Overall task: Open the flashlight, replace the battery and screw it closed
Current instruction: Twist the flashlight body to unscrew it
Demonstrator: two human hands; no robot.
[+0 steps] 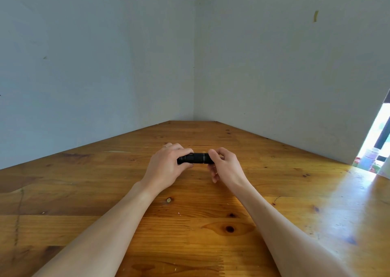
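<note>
**Flashlight held at both ends above the table**

A short black flashlight (195, 158) lies level between two hands, just above the middle of a wooden table (190, 224). The left hand (166, 167) is wrapped over its left end, fingers curled across the top and thumb below. The right hand (223, 165) pinches the right end with thumb and fingertips. A thin pale ring runs round the barrel near that end. A ring (165, 146) shows on a left finger. Pale walls (95, 55) meet in a corner behind the table.
</note>
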